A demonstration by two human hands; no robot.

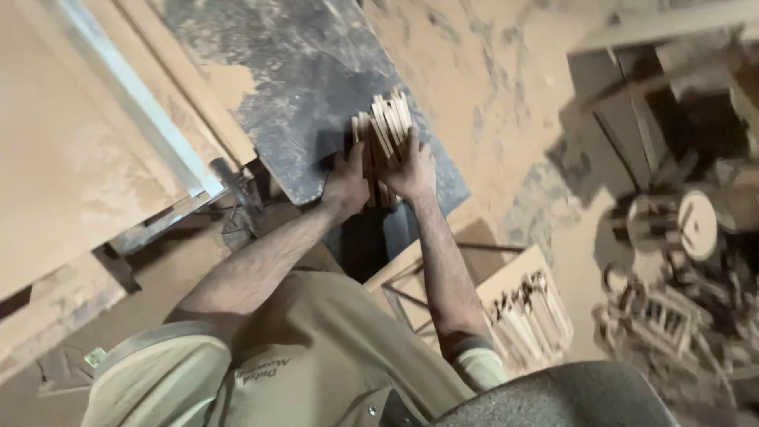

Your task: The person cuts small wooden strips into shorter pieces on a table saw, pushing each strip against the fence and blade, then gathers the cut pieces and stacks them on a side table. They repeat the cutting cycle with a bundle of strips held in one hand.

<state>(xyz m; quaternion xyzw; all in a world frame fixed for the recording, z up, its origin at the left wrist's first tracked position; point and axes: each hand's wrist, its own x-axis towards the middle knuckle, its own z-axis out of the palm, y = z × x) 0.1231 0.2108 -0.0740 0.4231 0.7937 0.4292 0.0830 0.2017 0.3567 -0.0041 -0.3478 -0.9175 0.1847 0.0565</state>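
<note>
The bundle of thin wooden sticks [385, 134] lies on the dark, dusty machine table [316, 71], close to its near edge, and you have it squeezed between both hands: your left hand [348, 183] presses against its left side with the fingers curled round the sticks, and your right hand [411, 170] lies spread over the right side and the top, fingers flat and gripping. The far ends of the sticks fan out unevenly, so the pack looks loose; if your grip eases on one side, I would expect single sticks to slide out and scatter over the sawdust [229, 83] on the table or drop past the edge into the dark gap below your wrists. The sawdust itself may let the bundle skid when you push. Your forearms also reach across the table corner, where a sleeve or elbow could catch. Below your right arm a tray of similar sticks [526, 312] rests on a metal frame [411, 296], near enough that a swing of the elbow might knock it. At left a pale board [63, 142] with a light strip along it leans beside the table. A small pale green tag [95, 357] lies on the floor at lower left, too blurred to make out. To the right stands a blurred heap of wooden parts [672, 300]; I see no signs there.
</note>
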